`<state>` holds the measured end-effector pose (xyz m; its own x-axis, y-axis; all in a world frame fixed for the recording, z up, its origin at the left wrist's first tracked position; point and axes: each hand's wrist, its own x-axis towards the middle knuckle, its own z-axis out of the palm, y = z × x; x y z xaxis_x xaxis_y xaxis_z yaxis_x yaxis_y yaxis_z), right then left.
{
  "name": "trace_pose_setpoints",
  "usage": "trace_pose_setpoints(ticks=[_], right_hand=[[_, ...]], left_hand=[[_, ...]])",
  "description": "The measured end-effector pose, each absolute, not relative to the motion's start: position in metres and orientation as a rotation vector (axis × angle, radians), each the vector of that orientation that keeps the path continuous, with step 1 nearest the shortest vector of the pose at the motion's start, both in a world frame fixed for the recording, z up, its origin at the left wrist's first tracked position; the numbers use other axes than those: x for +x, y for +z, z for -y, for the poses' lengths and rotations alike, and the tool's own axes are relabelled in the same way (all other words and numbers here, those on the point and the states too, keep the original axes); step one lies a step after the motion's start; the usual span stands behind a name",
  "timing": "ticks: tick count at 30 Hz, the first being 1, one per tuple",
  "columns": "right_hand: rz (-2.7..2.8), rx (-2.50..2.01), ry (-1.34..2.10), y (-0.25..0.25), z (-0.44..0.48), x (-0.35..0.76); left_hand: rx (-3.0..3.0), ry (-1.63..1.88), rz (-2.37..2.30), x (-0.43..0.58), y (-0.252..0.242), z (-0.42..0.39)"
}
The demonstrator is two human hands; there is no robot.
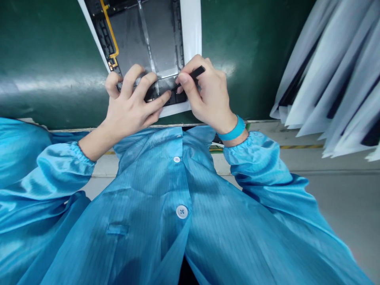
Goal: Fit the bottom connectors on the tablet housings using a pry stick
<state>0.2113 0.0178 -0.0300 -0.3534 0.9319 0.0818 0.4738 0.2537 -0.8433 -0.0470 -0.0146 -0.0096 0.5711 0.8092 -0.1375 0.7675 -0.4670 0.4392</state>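
1. Viewing from head cam: both hands work over a green ESD mat (pixel 50 51), seen from above.
2. Tablet-type device (pixel 191 27) lies flat on mat at 12 o'clock, slightly skewed, far end cut off by frame edge. White rim, grey inner panel. Yellow flex cable (pixel 110 31) runs along its 11 o'clock side.
3. L hand (pixel 130 105) at 10–11 o'clock: fingers spread, tips pressed on device's near end, apparently bracing it.
4. R hand (pixel 208 93) at 12–1 o'clock: thumb + fingers pinch a black plastic spudger (pixel 196 72), angled down toward dark lower section (pixel 173 99) of device. Exact tip contact hidden by fingers, can't tell. Blue wrist strap (pixel 234 128) on R wrist.
5. Step, judged: tool work at dark lower section, L hand steadying.
6. Next move, judged: calls for firm L-hand bracing + controlled spudger tip, clear of flex.
7. Around: white-film sheets (pixel 326 79) hang at 2–3 o'clock; blue smock (pixel 154 206) fills 6 o'clock.
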Motion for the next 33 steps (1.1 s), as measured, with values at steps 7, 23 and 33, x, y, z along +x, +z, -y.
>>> trace_pose_setpoints(ticks=[7, 23, 33], right_hand=[[2.047, -1.227, 0.879, -0.029, -0.019, 0.209], [1.957, -1.254, 1.028, -0.026, -0.019, 0.209], [2.018, -1.193, 0.993, -0.026, -0.02, 0.209]], left_hand=[[2.296, 0.107, -1.276, -0.044, -0.009, 0.01], [2.248, 0.066, -1.312, -0.052, -0.012, 0.008], [2.293, 0.205, -1.263, -0.056, -0.024, 0.01]])
